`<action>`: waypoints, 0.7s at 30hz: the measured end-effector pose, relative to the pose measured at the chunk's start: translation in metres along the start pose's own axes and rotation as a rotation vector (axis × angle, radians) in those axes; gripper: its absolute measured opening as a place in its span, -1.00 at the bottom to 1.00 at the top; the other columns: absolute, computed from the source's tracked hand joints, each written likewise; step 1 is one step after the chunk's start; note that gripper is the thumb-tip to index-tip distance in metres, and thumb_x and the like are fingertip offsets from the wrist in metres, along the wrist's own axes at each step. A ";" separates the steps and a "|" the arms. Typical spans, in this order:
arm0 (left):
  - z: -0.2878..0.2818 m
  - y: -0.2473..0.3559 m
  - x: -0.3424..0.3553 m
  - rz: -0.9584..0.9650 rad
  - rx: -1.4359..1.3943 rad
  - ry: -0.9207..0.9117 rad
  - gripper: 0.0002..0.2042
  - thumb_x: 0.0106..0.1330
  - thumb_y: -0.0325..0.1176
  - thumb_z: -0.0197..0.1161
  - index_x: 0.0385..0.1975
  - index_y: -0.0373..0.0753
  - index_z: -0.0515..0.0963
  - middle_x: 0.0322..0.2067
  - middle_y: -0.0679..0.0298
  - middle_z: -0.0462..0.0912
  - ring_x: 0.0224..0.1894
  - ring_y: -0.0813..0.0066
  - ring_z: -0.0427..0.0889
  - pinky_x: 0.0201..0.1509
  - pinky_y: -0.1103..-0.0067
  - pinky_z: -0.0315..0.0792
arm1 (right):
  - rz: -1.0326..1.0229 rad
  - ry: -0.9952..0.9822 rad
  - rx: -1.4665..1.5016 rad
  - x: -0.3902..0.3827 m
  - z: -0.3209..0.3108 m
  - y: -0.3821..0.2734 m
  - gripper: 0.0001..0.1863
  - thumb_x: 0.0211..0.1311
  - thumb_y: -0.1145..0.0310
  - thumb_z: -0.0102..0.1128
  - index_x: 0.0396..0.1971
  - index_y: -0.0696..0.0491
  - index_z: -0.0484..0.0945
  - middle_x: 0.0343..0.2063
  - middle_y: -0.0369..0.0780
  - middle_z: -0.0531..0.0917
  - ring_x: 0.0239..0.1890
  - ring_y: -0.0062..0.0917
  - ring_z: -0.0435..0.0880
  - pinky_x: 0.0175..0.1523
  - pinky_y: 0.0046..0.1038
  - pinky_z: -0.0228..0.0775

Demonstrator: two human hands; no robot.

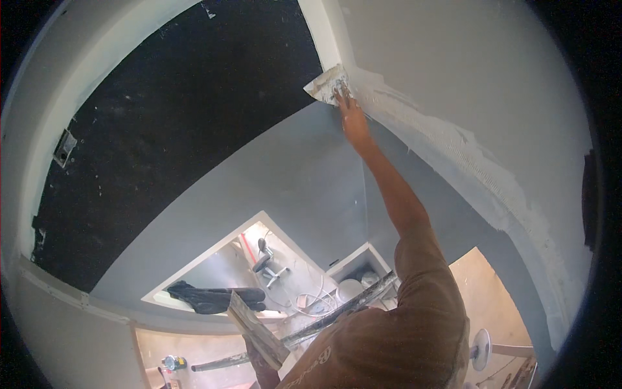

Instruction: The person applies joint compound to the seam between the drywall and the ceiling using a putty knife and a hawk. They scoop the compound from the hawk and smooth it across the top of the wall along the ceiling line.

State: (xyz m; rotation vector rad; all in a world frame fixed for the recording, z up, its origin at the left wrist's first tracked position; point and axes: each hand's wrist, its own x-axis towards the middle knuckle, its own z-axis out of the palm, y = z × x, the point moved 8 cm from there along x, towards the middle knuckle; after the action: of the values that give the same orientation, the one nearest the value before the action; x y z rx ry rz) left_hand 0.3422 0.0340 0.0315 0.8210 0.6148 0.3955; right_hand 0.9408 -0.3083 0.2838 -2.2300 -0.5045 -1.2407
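Right hand (353,115) grip pinching wide, compound-smeared metal taping knife (328,85) at upper-centre corner | white wet joint compound band (466,162) already laid down-right | left hand (259,363), partly hidden, probably clasps long mud pan (256,330) at bottom | bare corner above knife left.

wall (304,175): matt grey, smooth | plaster strip (466,155) upper right: white, rough | trowel (327,84): metal, plaster-smeared | shirt (402,330): brown cloth
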 end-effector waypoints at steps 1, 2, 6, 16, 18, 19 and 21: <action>0.001 0.000 0.000 0.001 0.003 -0.005 -0.46 0.51 0.15 -0.04 0.22 -0.16 0.41 -0.04 0.16 0.61 -0.08 0.33 0.63 -0.04 0.38 0.58 | 0.002 -0.001 0.001 -0.008 0.002 0.002 -0.14 0.05 0.76 0.07 0.44 -0.01 0.18 0.41 0.05 0.19 0.22 0.03 0.43 0.25 -0.10 0.40; 0.001 0.001 -0.002 0.003 0.006 -0.008 -0.46 0.51 0.16 -0.04 0.22 -0.16 0.41 -0.04 0.16 0.61 -0.08 0.33 0.63 -0.04 0.38 0.58 | -0.008 0.015 -0.012 -0.016 0.004 0.002 -0.10 0.06 0.75 0.09 0.46 -0.05 0.13 0.44 0.02 0.15 0.23 0.02 0.44 0.26 -0.09 0.40; 0.000 0.001 -0.007 0.007 0.007 -0.022 -0.46 0.51 0.16 -0.04 0.22 -0.16 0.41 -0.03 0.16 0.61 -0.08 0.33 0.63 -0.03 0.38 0.58 | 0.024 -0.032 -0.073 -0.049 0.021 0.012 -0.08 0.07 0.76 0.10 0.48 -0.07 0.09 0.48 -0.01 0.08 0.27 0.03 0.42 0.31 -0.09 0.38; 0.003 0.000 -0.014 0.006 0.001 -0.054 -0.48 0.49 0.15 0.00 0.15 -0.16 0.44 -0.07 0.16 0.63 -0.10 0.30 0.63 -0.05 0.34 0.57 | 0.005 -0.154 -0.051 -0.091 0.028 0.024 0.07 0.03 0.65 0.29 0.54 -0.05 -0.09 0.50 -0.05 0.03 0.41 -0.03 0.24 0.46 -0.10 0.16; 0.002 -0.002 -0.013 0.010 -0.006 -0.057 -0.48 0.49 0.15 0.01 0.16 -0.16 0.44 -0.06 0.16 0.63 -0.09 0.28 0.63 -0.02 0.32 0.56 | -0.038 -0.158 -0.116 -0.101 0.010 0.011 -0.20 0.12 0.75 0.01 0.44 0.02 0.18 0.44 0.01 0.17 0.25 0.02 0.40 0.35 -0.09 0.27; -0.001 -0.004 -0.013 0.011 -0.008 -0.056 -0.48 0.49 0.14 0.01 0.16 -0.17 0.43 -0.06 0.16 0.63 -0.08 0.27 0.63 -0.01 0.32 0.55 | -0.043 -0.161 -0.113 -0.112 0.000 0.004 -0.20 0.12 0.75 0.01 0.44 0.02 0.18 0.44 0.01 0.17 0.25 0.02 0.40 0.35 -0.09 0.27; -0.003 -0.008 -0.012 0.013 -0.020 -0.057 -0.48 0.48 0.14 0.02 0.17 -0.17 0.43 -0.04 0.15 0.63 -0.07 0.26 0.62 0.01 0.30 0.54 | 0.021 -0.204 -0.061 -0.142 -0.023 -0.011 -0.23 0.10 0.73 0.09 0.39 0.10 0.24 0.39 0.04 0.26 0.28 -0.02 0.39 0.38 -0.12 0.24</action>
State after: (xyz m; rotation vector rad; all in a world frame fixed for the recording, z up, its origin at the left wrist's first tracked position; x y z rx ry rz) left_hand 0.3319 0.0243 0.0274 0.8146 0.5521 0.3883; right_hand 0.8473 -0.3224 0.1747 -2.4209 -0.5246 -1.0362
